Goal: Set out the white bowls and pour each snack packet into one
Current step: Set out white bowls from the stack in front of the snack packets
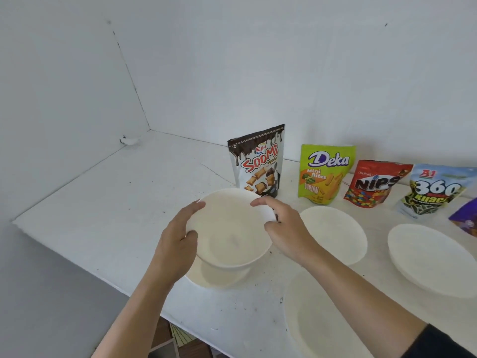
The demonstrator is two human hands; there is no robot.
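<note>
Closest to us, at the lower right, the nearest bowl (320, 324) sits on the white bench (116, 215), partly crossed by the right forearm in its dark sleeve (444, 342).

A little further in, both hands grasp one white dish. The left hand (178, 241) clasps the left rim of the held bowl (229, 233), thumb over the edge. The right hand (281, 228) curls its fingers over the right rim. This held bowl tilts toward us, above a lower bowl (219, 279) that rests on the bench directly beneath it. We cannot tell whether the two touch.

To the right, the middle bowl (338, 233) lies on the bench just beyond the right wrist. Further right, the far-right bowl (433, 262) lies apart from it.

Behind the bowls we see the packets standing upright in a row, all sealed as far as we can make out. From left to right they are the Soomi packet (258, 164), just behind the held bowl, the green Deka packet (324, 174), the red Nips packet (374, 183) and the 360 Kuaci packet (433, 192). A purple packet (466, 220) is cut off by the right edge.

Beyond them rises the pale wall (258, 60), meeting the bench in a corner at the left.
</note>
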